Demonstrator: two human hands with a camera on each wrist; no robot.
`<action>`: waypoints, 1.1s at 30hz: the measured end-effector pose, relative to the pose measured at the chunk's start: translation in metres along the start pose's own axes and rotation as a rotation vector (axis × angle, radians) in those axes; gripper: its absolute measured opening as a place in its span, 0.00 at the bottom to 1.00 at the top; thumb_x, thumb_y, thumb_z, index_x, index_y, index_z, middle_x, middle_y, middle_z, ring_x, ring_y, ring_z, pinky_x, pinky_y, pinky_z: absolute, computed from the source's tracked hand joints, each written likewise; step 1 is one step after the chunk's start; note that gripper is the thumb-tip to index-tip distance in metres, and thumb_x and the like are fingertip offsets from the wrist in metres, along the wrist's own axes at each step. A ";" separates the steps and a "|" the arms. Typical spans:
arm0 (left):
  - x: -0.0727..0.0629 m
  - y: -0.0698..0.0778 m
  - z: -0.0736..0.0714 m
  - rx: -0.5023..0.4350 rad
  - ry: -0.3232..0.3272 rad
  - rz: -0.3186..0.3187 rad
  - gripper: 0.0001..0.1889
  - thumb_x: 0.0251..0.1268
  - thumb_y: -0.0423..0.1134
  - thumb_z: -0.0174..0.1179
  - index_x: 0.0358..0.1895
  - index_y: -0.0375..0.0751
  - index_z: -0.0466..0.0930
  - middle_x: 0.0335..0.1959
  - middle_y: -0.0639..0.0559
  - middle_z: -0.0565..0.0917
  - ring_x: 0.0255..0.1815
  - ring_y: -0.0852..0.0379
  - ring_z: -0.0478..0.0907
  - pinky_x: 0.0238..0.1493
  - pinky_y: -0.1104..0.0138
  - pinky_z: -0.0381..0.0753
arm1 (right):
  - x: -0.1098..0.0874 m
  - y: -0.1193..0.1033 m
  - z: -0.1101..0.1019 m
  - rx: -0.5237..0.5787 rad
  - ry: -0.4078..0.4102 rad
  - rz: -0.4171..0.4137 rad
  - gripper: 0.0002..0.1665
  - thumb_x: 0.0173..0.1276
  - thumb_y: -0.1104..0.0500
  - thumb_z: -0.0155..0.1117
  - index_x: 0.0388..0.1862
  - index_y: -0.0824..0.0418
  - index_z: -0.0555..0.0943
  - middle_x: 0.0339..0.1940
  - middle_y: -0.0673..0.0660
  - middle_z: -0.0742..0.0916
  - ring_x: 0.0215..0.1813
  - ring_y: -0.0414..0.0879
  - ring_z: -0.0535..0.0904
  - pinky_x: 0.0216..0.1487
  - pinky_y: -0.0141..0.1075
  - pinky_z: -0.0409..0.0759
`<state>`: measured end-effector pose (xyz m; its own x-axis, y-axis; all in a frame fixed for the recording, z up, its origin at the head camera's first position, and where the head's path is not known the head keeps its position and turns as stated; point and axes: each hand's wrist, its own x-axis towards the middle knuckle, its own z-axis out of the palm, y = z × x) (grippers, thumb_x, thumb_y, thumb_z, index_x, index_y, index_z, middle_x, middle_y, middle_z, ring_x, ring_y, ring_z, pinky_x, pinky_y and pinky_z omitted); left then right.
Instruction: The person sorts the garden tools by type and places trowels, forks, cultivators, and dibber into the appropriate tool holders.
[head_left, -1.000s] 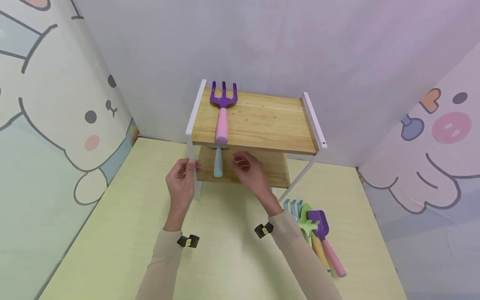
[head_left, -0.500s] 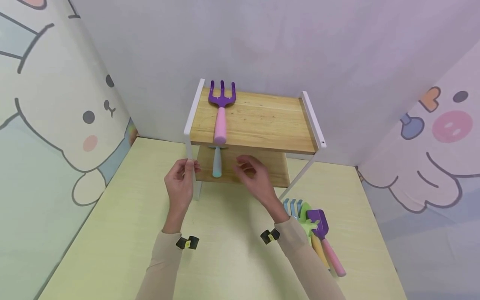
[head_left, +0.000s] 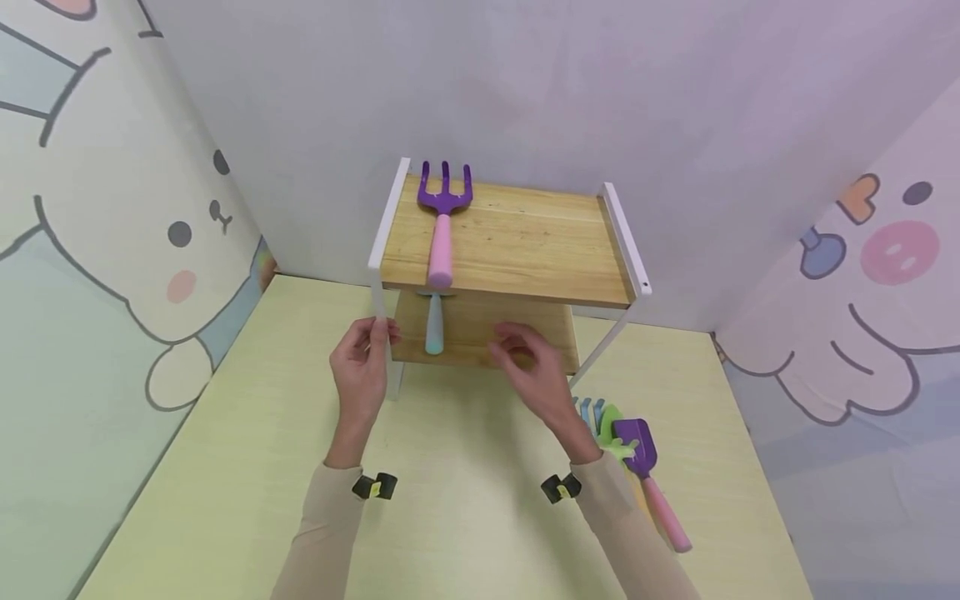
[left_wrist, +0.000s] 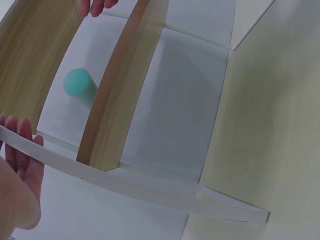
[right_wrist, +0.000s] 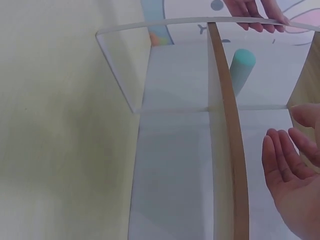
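Observation:
My left hand (head_left: 362, 362) holds the front left white post (left_wrist: 125, 187) of a two-tier shelf, its fingers curled behind it. My right hand (head_left: 534, 367) has loosely bent fingers with nothing between them, in front of the lower board (head_left: 480, 321). A tool with a grey-blue handle (head_left: 435, 325) lies on the lower board at the left; its teal end (left_wrist: 77, 81) faces out, and the upper board hides most of its head. On the upper board (head_left: 540, 242) lies a purple hand fork (head_left: 442, 225) with a pink handle.
To the right of the shelf, toy garden tools lie in a pile on the table (head_left: 450, 500): a purple shovel (head_left: 637, 446) with a pink handle, a blue rake (head_left: 591, 412) and green pieces (head_left: 617, 446). My right sleeve covers part of the pile. Cartoon-printed curtains surround the table.
My right hand has moved right and toward me, away from the grey-blue handle, and its fingers have spread a little. The left hand stays on the post.

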<state>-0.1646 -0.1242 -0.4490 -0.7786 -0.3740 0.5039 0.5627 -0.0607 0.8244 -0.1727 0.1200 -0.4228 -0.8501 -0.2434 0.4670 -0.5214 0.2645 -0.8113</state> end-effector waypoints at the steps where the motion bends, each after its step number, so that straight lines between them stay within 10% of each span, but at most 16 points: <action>1: 0.000 0.000 0.000 -0.005 0.002 -0.002 0.12 0.79 0.29 0.55 0.42 0.16 0.78 0.35 0.49 0.86 0.35 0.54 0.84 0.42 0.69 0.87 | -0.002 -0.006 -0.002 -0.009 0.006 -0.009 0.17 0.68 0.74 0.68 0.54 0.79 0.79 0.49 0.75 0.85 0.45 0.65 0.83 0.51 0.54 0.85; 17: 0.000 0.001 0.000 0.022 -0.007 0.001 0.11 0.79 0.28 0.54 0.42 0.17 0.79 0.35 0.37 0.85 0.35 0.54 0.85 0.42 0.69 0.87 | -0.030 -0.009 -0.020 -0.020 0.022 -0.070 0.17 0.65 0.79 0.67 0.52 0.79 0.80 0.45 0.73 0.86 0.41 0.57 0.83 0.48 0.31 0.85; 33: 0.001 0.000 -0.001 0.048 -0.016 -0.011 0.12 0.79 0.29 0.54 0.41 0.18 0.79 0.36 0.33 0.84 0.35 0.55 0.85 0.42 0.69 0.87 | -0.064 0.004 -0.036 -0.006 0.022 -0.098 0.18 0.61 0.82 0.66 0.51 0.78 0.79 0.44 0.66 0.86 0.40 0.53 0.83 0.48 0.30 0.85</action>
<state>-0.1653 -0.1251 -0.4490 -0.7895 -0.3584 0.4982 0.5400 -0.0200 0.8414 -0.1232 0.1701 -0.4435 -0.7965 -0.2475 0.5516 -0.6024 0.2463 -0.7593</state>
